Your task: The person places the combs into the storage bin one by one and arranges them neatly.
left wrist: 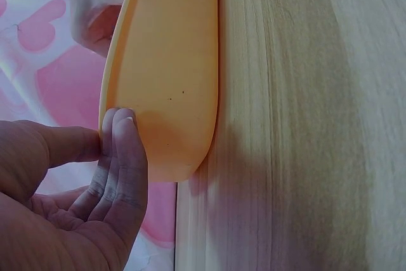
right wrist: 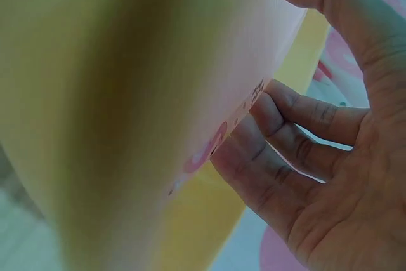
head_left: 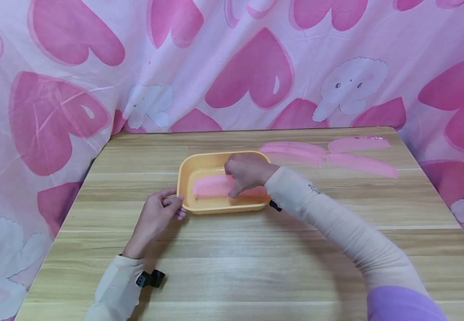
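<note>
A yellow plastic tray (head_left: 216,209) with rounded corners sits on the table, and a pink comb (head_left: 212,185) lies along its inside, teeth toward the near wall. At the tray's near left corner my left hand (head_left: 159,216) pinches the rim; in the left wrist view the thumb is on one side and the fingers (left wrist: 127,150) on the other. My right hand (head_left: 250,171) reaches over the tray's right side and holds the comb. The right wrist view shows fingertips along the printed spine of the comb (right wrist: 238,74), thumb toward the teeth. The hand hides the comb's middle.
More pink combs lie behind and right of the tray: some close together (head_left: 294,154), another comb (head_left: 358,142) at the back edge, and another comb (head_left: 362,165) before it. A pink heart-patterned curtain (head_left: 252,67) hangs behind the wooden table (head_left: 232,267).
</note>
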{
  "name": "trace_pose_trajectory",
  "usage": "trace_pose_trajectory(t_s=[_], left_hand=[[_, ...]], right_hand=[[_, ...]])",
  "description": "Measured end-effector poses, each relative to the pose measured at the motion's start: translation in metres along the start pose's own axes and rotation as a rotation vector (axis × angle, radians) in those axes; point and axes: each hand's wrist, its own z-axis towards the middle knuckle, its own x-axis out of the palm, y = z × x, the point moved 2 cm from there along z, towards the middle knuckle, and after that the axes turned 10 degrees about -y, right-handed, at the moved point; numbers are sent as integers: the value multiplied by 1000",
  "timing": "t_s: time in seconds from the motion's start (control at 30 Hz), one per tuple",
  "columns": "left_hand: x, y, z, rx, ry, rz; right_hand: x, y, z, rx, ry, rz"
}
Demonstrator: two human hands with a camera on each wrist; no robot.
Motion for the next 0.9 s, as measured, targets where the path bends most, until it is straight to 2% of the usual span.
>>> trace_pose_trajectory(t_s=[0.17,0.47,0.9], left_hand=[[0,1,1,-1,3,10],[1,3,1,-15,4,44],[1,2,0,-24,-2,53]], right_hand=[[8,-3,1,2,-18,-1],[18,-5,1,24,2,-3],[20,-7,1,35,26,28]])
